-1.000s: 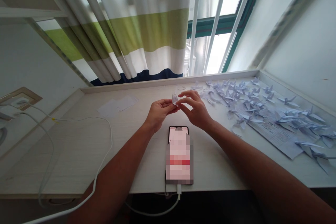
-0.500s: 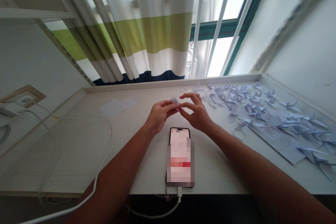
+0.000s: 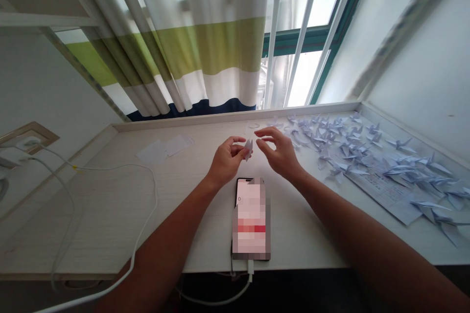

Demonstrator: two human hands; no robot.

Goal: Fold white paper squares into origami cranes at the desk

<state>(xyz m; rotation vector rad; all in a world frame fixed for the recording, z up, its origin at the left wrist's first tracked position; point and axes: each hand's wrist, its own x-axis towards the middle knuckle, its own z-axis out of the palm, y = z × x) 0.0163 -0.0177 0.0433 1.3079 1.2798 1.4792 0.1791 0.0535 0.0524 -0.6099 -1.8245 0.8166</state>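
A small folded piece of white paper (image 3: pixel 248 149) is pinched between the thumb and fingers of my left hand (image 3: pixel 226 159), above the middle of the desk. It stands with its points upward. Just to the right, my right hand (image 3: pixel 279 150) is apart from the paper, fingers curved and spread with nothing between them. Below both hands lies a phone (image 3: pixel 251 217) with its screen lit and partly blurred out. Many folded paper cranes (image 3: pixel 330 132) are spread over the right side of the desk.
Flat paper sheets (image 3: pixel 165 149) lie at the left back of the desk (image 3: pixel 191 195). A printed sheet (image 3: pixel 385 195) sits under some cranes. A white cable (image 3: pixel 156 190) runs across the left side, over my left forearm. Another charging plug (image 3: pixel 250 267) joins the phone. A curtain (image 3: pixel 213 44) hangs behind.
My right hand has let go of the folded paper and moved slightly away to the right. In my left hand the paper has turned more upright.
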